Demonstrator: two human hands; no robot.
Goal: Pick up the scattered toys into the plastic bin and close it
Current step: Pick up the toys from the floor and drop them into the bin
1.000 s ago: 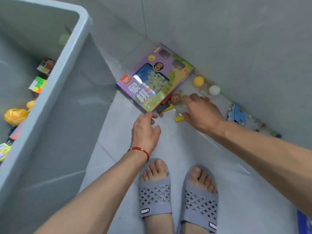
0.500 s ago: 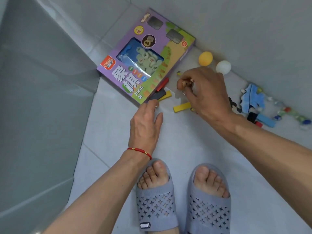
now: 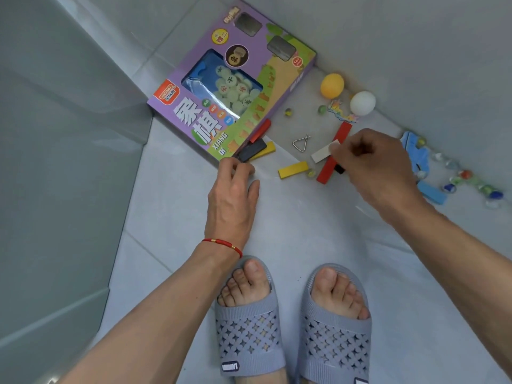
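The purple game box [image 3: 232, 87] lies flat on the floor against the wall, with the grey plastic bin [image 3: 63, 162] just to its left. At the box's near corner the left hand [image 3: 232, 198] rests palm down, fingers curled at a black block [image 3: 253, 150]; whether it grips the block I cannot tell. Right of the box, the right hand [image 3: 371, 164] pinches a white block [image 3: 322, 154] between thumb and fingertips. A yellow block [image 3: 293, 169], a red block [image 3: 333, 156], two balls and marbles lie scattered right of the box.
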